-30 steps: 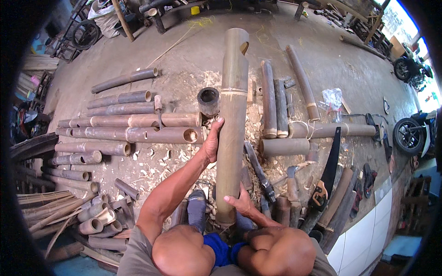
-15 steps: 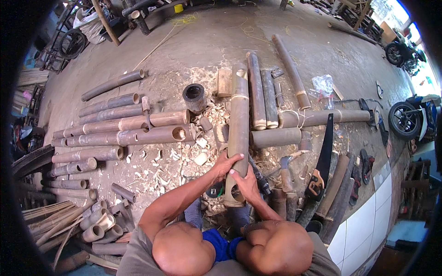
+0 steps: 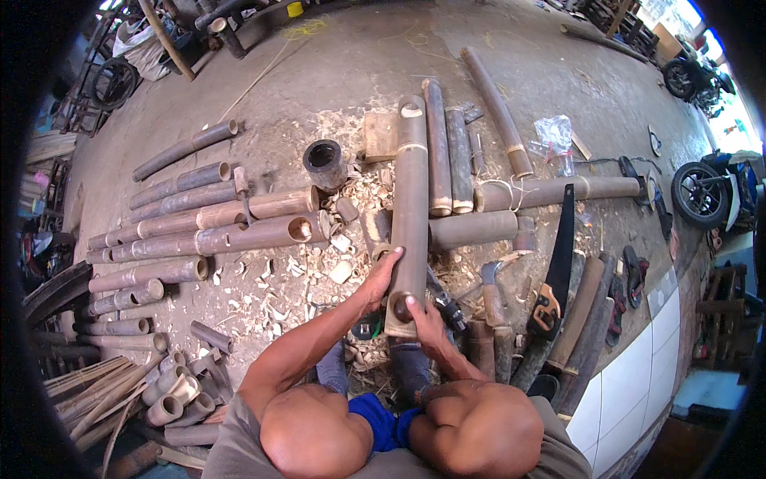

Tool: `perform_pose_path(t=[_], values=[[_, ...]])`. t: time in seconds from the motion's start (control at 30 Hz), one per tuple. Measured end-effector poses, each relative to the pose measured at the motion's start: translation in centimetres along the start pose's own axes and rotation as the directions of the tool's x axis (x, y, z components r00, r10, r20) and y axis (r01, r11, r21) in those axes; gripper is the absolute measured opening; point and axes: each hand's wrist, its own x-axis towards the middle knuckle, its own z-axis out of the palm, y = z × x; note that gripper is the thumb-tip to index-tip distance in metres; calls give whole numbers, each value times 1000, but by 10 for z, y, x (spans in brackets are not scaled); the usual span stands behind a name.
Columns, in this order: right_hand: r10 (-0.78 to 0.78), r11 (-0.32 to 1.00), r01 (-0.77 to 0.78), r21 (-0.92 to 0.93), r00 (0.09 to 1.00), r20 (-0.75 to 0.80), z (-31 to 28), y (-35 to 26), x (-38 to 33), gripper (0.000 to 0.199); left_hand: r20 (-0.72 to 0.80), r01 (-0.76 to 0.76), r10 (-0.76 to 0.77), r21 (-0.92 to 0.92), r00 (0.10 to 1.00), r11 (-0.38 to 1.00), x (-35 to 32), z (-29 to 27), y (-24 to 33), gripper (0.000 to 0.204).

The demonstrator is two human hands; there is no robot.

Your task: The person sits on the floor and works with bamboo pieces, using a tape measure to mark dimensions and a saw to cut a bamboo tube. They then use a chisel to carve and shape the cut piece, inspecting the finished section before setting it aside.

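A long bamboo tube (image 3: 408, 199) stretches away from me, with one hole cut near its far end and another near its near end. My left hand (image 3: 384, 279) is wrapped around the tube's left side, partly hidden behind it. Lower down, my right hand (image 3: 429, 326) grips the right side, its thumb at the rim of the near hole. Beneath the tube lies a shorter bamboo piece (image 3: 375, 230). A dark cordless power tool (image 3: 447, 307) rests on the floor just right of my right hand, partly covered.
Cut bamboo tubes (image 3: 215, 239) lie at the left, beside a short dark cylinder (image 3: 325, 164) and wood chips (image 3: 271, 299). To the right are a handsaw (image 3: 558, 263), a curved-blade tool (image 3: 491, 291), more bamboo (image 3: 566, 188) and sandals (image 3: 634, 271). A motorcycle (image 3: 702, 191) stands far right.
The tube has turned, so its near hole faces more upward. My left hand has gone from across the tube to its left side; my right hand has slid down to the near hole.
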Motion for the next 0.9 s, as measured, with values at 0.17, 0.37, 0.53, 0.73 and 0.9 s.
perform_pose_path(t=[0.17,0.37,0.53,0.73,0.9], values=[[9,976,-7,216,1000,-10,4,-69,27,62,-45,-114,113,-22,993,993,-9,-11,-2,82],[118,906,-23,422,973,-201,-15,-46,17,60,-175,-134,139,40,975,990,-63,-76,-1,68],[143,906,-146,397,989,37,-66,30,-21,44,-390,-141,98,-84,916,986,-137,-102,-19,51],[278,934,-228,274,947,-163,-74,29,-82,39,-570,-320,187,-142,800,937,-233,-122,-33,50],[26,957,32,288,981,-195,-99,-4,-87,43,-551,-747,670,121,497,654,-317,-98,28,46]])
